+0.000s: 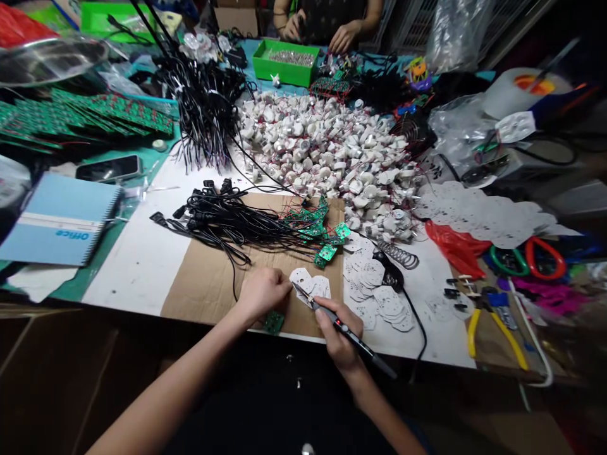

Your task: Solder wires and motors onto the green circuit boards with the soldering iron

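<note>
My right hand (337,336) is closed round a thin black soldering iron (348,332), its tip pointing up-left toward small white round boards (308,281) on a brown cardboard sheet (208,281). My left hand (262,292) is curled beside those white boards, fingers closed on something I cannot make out. A small green circuit board (274,322) lies under my left wrist at the table edge. Wired green boards (327,243) with black cables (222,221) lie just beyond.
A big heap of white round parts (332,151) fills the middle. More white boards (379,297) lie right of my hands. Yellow-handled pliers (493,325), a blue notebook (61,218), a phone (110,169), a green tray (286,61). Another person's hands (344,38) work at the far side.
</note>
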